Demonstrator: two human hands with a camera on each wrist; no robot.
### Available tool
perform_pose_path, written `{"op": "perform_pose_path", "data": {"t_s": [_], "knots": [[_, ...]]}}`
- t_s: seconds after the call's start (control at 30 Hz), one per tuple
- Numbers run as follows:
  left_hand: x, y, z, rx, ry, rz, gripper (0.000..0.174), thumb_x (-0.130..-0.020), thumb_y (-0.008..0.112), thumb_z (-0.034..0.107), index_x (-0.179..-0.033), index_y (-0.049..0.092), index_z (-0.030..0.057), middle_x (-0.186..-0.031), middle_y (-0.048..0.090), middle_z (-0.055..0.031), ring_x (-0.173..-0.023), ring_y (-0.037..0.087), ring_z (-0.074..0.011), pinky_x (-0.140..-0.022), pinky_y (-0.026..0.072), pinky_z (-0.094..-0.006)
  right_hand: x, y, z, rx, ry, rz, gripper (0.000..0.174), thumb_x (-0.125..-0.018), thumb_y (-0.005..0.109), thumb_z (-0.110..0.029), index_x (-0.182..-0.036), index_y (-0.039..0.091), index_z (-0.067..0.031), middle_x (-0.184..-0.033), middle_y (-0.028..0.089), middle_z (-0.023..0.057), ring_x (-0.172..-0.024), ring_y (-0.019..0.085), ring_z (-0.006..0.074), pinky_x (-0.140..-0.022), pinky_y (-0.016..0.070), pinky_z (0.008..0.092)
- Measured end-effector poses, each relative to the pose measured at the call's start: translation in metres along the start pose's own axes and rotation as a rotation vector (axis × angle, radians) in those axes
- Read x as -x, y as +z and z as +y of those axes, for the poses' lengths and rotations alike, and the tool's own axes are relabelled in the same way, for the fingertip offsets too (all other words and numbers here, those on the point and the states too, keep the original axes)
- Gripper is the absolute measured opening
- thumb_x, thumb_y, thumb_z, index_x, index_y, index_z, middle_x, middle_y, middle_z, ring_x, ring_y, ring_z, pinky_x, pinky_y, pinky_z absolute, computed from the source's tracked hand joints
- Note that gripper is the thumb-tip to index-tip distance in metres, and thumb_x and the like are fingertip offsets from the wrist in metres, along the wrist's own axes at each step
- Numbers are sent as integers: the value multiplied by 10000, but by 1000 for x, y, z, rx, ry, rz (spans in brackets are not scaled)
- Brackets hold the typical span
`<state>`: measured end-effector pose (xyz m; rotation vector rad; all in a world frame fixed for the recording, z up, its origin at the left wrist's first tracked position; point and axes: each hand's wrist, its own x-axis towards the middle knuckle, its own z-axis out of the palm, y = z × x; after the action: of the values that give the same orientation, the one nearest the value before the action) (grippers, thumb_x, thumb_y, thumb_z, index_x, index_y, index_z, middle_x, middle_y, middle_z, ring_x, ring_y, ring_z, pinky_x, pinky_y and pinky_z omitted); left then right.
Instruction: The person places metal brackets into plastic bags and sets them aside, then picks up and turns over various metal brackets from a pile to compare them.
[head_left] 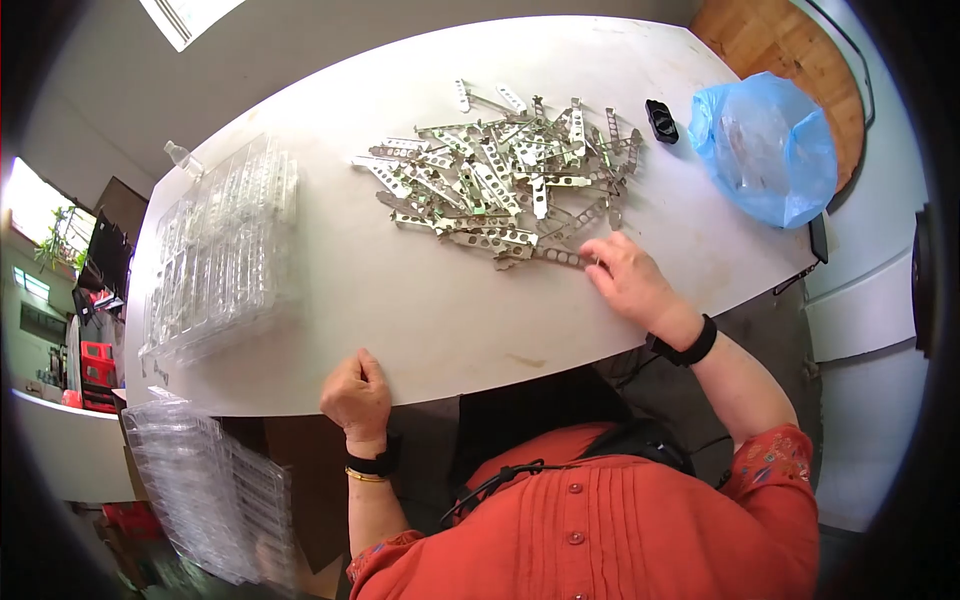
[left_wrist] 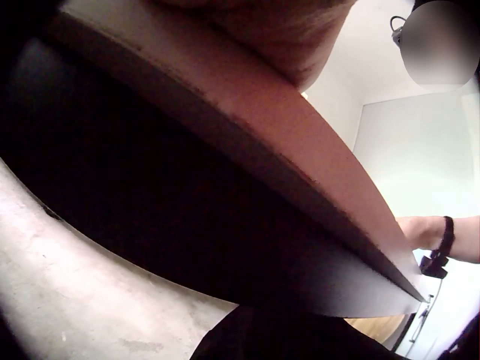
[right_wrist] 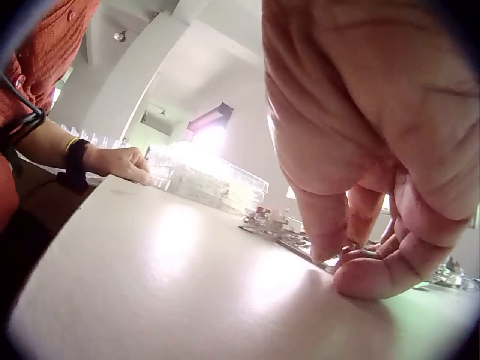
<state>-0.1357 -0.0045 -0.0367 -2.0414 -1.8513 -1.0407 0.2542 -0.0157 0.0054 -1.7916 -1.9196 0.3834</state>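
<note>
The head view looks down at the table [head_left: 420, 320], which both low, close wrist views share.

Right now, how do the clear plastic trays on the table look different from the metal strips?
The clear plastic trays are see-through, while the metal strips are opaque and silvery, with holes along them. The trays are broad and boxy; the strips are narrow and thin. The trays sit neatly stacked, but the strips lie in a loose, criss-crossed heap. Both are shiny and rest on the white table.
</note>
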Motion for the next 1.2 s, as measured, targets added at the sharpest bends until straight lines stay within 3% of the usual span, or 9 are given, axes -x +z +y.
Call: {"op": "perform_pose_path", "data": {"t_s": [0.13,0.33,0.4,0.53,0.67,0.73,0.87,1.07,1.2], "knots": [[1,1,-1,-10,16,0,386,-881,655,145,-549,475,64,-539,506,-120,-476,500,-320,-464,376,-422,8,8,-25,-141,-57,-38,182,-858,608,-82,-1032,660,-62,-903,602,183,-868,616,384,-802,514,446],[0,-5,1,-43,10,-47,378,-881,672,164,-567,489,60,-560,522,-119,-508,515,-332,-482,383,-433,25,8,-28,-217,-64,-110,137,-863,585,-74,-945,693,-59,-859,626,170,-835,628,365,-753,512,422],[1,-13,10,80,-115,-193,341,-916,651,175,-638,525,22,-610,542,-163,-545,537,-343,-524,415,-433,28,2,-20,-206,-45,-72,140,-865,582,-74,-941,698,-56,-865,634,172,-819,631,357,-739,512,414],[12,-15,69,376,43,-321,161,-891,689,135,-960,619,8,-893,635,-187,-778,637,-337,-672,514,-420,34,-10,-14,-235,102,-54,139,-875,588,-75,-949,701,-39,-869,648,154,-733,639,272,-680,507,368],[6,-10,136,605,306,-433,398,-856,705,117,-1209,565,0,-1196,572,-206,-1106,571,-381,-911,496,-429,44,-14,-17,-420,217,-146,129,-894,612,-87,-960,685,-2,-814,637,97,-650,602,160,-612,485,318],[5,0,148,578,369,-447,403,-847,701,104,-1212,566,-1,-1197,575,-201,-1110,571,-382,-924,491,-429,47,-17,-18,-599,312,-255,155,-924,628,-104,-1008,667,20,-779,621,27,-618,554,72,-568,465,253],[7,21,147,522,500,-474,422,-818,686,60,-1219,571,-5,-1207,576,-193,-1117,572,-379,-956,479,-427,55,-14,-11,-797,395,-296,183,-949,629,-126,-1065,654,13,-770,617,-11,-601,549,51,-549,462,219],[5,25,149,682,324,-499,435,-760,629,-48,-1190,592,3,-1210,580,-183,-1093,583,-375,-928,487,-440,55,-21,1,-923,474,-374,193,-975,606,-155,-1092,656,-11,-803,620,-11,-637,565,49,-544,476,213],[5,31,146,759,275,-549,456,-748,604,-91,-1195,597,0,-1083,638,-190,-1014,616,-384,-882,510,-414,51,-16,2,-1063,496,-425,220,-991,599,-202,-1099,658,-20,-826,615,-14,-649,569,42,-546,484,208]]}}
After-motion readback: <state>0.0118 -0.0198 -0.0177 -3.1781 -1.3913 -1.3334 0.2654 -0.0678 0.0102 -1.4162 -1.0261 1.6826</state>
